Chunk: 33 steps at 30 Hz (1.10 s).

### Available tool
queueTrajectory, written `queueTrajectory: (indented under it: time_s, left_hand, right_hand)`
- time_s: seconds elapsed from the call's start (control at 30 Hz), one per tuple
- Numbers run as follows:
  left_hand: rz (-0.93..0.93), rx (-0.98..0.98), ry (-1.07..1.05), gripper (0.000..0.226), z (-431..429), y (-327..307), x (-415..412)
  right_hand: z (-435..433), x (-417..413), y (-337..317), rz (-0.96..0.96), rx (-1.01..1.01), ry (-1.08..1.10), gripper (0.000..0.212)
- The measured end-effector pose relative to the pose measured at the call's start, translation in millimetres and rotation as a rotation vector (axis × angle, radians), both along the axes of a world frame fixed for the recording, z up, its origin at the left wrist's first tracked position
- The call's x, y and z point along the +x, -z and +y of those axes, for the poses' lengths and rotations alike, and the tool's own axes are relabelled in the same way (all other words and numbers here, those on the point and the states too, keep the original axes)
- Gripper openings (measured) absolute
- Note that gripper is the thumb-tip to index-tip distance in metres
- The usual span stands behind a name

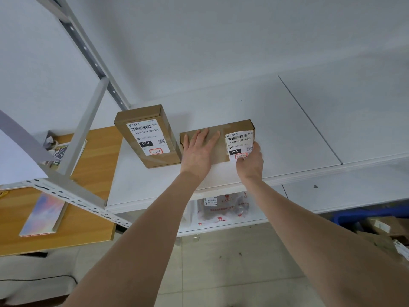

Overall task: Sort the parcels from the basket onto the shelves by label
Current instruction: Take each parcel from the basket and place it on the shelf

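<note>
Placement step in hand: my left hand (197,151) lies flat, fingers straight, on the 060 parcel (221,152), my right hand (250,160) grips its near right corner, the parcel rests on the shelf (287,129) just beside the 010 parcel (147,136), and next, I judge, both hands release and withdraw.

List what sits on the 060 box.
The left hand lies flat on the 060 box; a white label is stuck there, and the right hand grips that corner. Cardboard under both is hidden.

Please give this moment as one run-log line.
box lies on shelf | left hand flat on it | right hand grips near edge | second box at left
</note>
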<state>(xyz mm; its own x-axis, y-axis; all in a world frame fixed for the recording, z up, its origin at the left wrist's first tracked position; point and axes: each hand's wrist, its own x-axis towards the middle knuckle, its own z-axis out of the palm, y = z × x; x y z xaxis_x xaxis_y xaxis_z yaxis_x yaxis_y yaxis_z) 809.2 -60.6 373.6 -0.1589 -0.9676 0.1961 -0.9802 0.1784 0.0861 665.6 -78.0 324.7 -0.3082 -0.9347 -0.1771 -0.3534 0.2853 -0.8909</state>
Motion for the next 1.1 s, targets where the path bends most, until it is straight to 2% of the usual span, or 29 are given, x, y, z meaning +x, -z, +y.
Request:
queueTrajectory:
  time_s: [0.4,0.8,1.1]
  left_hand:
    - [0.043,0.045,0.022,0.076,-23,-7,12]
    - [-0.001,0.032,-0.059,0.07,-14,-12,2]
    - [0.014,0.065,-0.044,0.073,-20,-12,6]
  right_hand:
    - [-15,10,-5,0.001,0.027,-0.044,0.071]
    - [4,9,-17,0.182,0.128,-0.174,0.077]
    - [-2,10,-17,0.214,0.135,-0.21,0.077]
